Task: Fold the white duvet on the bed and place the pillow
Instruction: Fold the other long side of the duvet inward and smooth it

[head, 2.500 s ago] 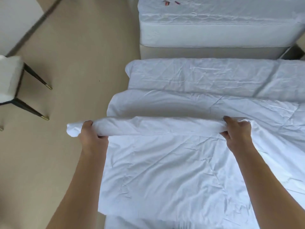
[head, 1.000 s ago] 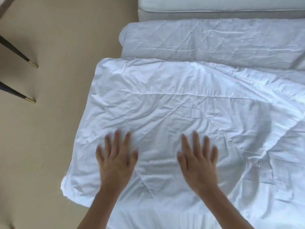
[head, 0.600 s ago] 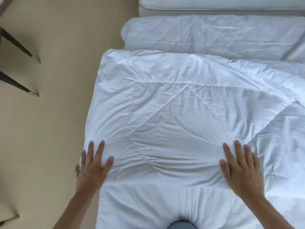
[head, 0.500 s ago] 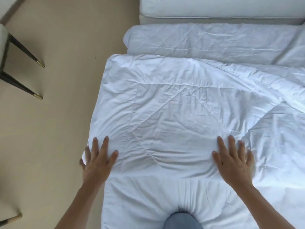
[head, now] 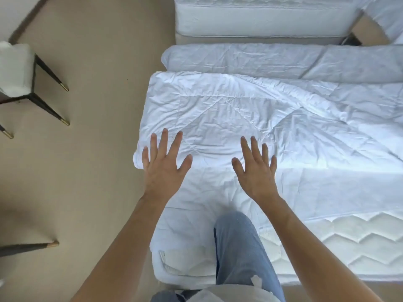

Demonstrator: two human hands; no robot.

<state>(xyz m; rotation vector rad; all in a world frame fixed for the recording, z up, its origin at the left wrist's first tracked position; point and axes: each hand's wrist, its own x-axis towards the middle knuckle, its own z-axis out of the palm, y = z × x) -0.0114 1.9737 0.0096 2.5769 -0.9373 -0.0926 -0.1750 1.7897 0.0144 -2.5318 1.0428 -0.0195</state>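
The white duvet lies folded in layers across the bed, creased, with its left edge at the mattress side. A long white fold or pillow lies behind it; I cannot tell which. My left hand lies flat with spread fingers on the duvet's near left corner. My right hand lies flat, fingers spread, on the near edge of the top layer. Neither hand holds anything. The quilted mattress shows bare at the lower right.
A second mattress stands beyond the bed. A chair with dark, gold-tipped legs stands on the beige floor at the left. My knee in blue jeans rests on the bed's near corner.
My hands let go of the lifted duvet edge, the fold dropped forward, and both palms smoothed outward. Now both hands have come closer together on the near edge, and the view has pulled back.
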